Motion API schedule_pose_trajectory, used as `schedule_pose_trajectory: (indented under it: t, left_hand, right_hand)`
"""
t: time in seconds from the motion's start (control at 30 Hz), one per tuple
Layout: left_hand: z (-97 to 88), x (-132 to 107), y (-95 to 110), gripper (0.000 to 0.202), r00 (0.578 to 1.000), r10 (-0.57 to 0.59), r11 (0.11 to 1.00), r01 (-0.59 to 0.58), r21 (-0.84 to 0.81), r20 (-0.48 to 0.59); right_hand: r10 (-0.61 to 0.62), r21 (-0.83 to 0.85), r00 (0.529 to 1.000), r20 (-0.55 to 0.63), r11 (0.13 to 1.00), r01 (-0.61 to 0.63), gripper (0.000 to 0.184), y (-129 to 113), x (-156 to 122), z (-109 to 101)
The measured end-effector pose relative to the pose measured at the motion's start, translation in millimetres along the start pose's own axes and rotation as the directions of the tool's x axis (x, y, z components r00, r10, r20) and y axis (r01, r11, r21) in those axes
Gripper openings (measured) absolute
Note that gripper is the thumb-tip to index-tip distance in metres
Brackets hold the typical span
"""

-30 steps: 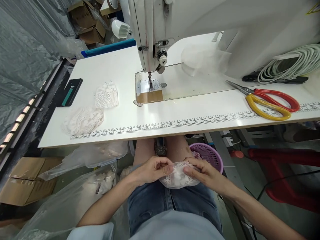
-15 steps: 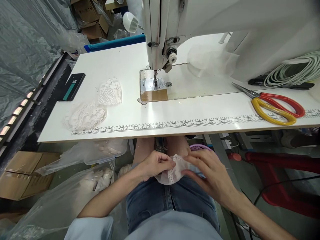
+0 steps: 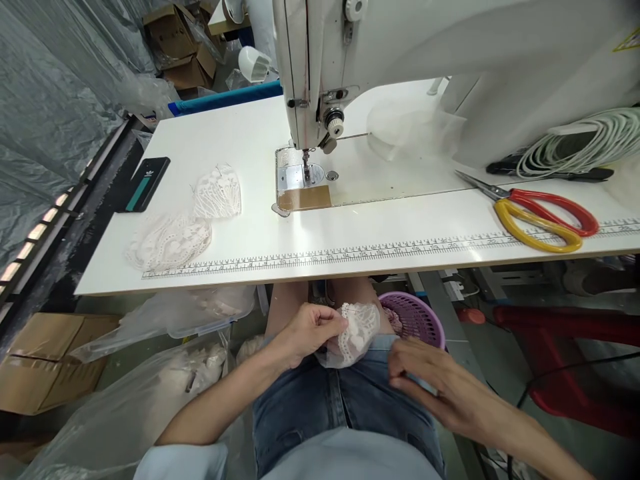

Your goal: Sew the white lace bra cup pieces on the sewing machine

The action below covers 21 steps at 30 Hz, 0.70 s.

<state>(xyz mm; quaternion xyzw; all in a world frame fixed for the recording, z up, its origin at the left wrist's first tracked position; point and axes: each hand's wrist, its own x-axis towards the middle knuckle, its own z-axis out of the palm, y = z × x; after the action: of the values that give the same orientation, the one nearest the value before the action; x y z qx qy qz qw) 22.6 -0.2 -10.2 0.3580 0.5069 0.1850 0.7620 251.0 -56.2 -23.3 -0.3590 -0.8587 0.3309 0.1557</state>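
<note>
My left hand (image 3: 313,333) pinches a small piece of white lace (image 3: 357,330) between thumb and fingers, above my lap. The lace has a scalloped trim, with sheer fabric hanging below it. My right hand (image 3: 425,380) is apart from the lace, to its right over my thigh. Its fingers are curled in toward the thumb, and I see nothing in them. On the table lie two more lace pieces, one pale and rounded (image 3: 170,241), the other smaller with loose threads (image 3: 217,192).
A sewing machine (image 3: 305,80) stands over the white table (image 3: 260,233). Scissors with red and yellow handles (image 3: 543,217) and coiled cord (image 3: 580,143) lie at right, a dark phone (image 3: 144,185) at left. A purple basket (image 3: 425,320) is below the table edge; a cardboard box (image 3: 47,360) stands lower left.
My right hand has let go of the lace and drawn back to the right, its fingers curling. The lace now stands fuller in my left hand, and the purple basket shows more.
</note>
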Motion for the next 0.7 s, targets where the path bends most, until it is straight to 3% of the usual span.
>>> schedule_pose_trajectory:
  t: [0.03, 0.1, 0.17, 0.2, 0.27, 0.3, 0.4, 0.47, 0.5, 0.6, 0.7]
  left_hand:
    - [0.4, -0.4, 1.1, 0.046, 1.000, 0.009, 1.000, -0.010, 0.023, 0.010]
    - [1.5, -1.3, 3.0, 0.044, 0.999, 0.023, 0.996, -0.027, 0.089, 0.045]
    - [2.3, -3.4, 4.9, 0.041, 0.992, 0.035, 0.986, -0.054, 0.160, 0.119]
    - [2.3, -5.3, 6.1, 0.040, 0.985, 0.040, 0.979, -0.073, 0.189, 0.170]
    - [0.5, -10.8, 8.8, 0.037, 0.961, 0.053, 0.967, -0.118, 0.226, 0.273]
    - [-1.4, -14.1, 10.4, 0.036, 0.950, 0.062, 0.961, -0.140, 0.237, 0.307]
    - [-9.8, -23.2, 14.4, 0.035, 0.947, 0.095, 0.947, -0.181, 0.266, 0.305]
    - [-14.9, -25.7, 15.9, 0.035, 0.958, 0.108, 0.941, -0.185, 0.283, 0.267]
    - [-16.4, -25.6, 16.4, 0.035, 0.963, 0.106, 0.944, -0.176, 0.279, 0.249]
    - [-13.7, -24.0, 19.9, 0.037, 0.980, 0.103, 0.968, -0.138, 0.210, 0.171]
    - [-3.3, -28.9, 31.4, 0.036, 0.983, 0.173, 0.968, -0.181, 0.174, 0.060]
  right_hand:
    - [0.060, -0.065, 0.998, 0.017, 0.996, -0.058, 0.022, 7.9, -10.4, -1.4]
    - [0.165, -0.213, 0.975, -0.151, 0.957, -0.195, 0.026, 20.3, -24.7, -2.9]
    - [0.262, -0.176, 0.933, -0.246, 0.935, -0.309, 0.032, 25.1, -25.3, -4.3]
    - [0.304, -0.096, 0.923, -0.237, 0.938, -0.333, 0.041, 25.0, -19.9, -5.3]
    - [0.325, 0.132, 0.939, -0.115, 0.942, -0.310, 0.060, 22.9, -1.3, -7.6]
    - [0.291, 0.264, 0.957, -0.011, 0.923, -0.278, 0.060, 21.9, 9.7, -8.5]
    - [0.131, 0.641, 0.951, 0.281, 0.712, -0.287, 0.042, 22.2, 36.3, -8.2]
    - [0.102, 0.752, 0.940, 0.324, 0.575, -0.322, 0.035, 23.8, 44.5, -7.3]
    - [0.117, 0.769, 0.941, 0.318, 0.549, -0.328, 0.034, 24.1, 46.2, -8.3]
    - [0.151, 0.735, 0.942, 0.299, 0.594, -0.328, 0.031, 18.6, 48.1, -23.5]
    - [0.184, 0.631, 0.945, 0.269, 0.708, -0.318, 0.032, 2.9, 53.3, -60.8]
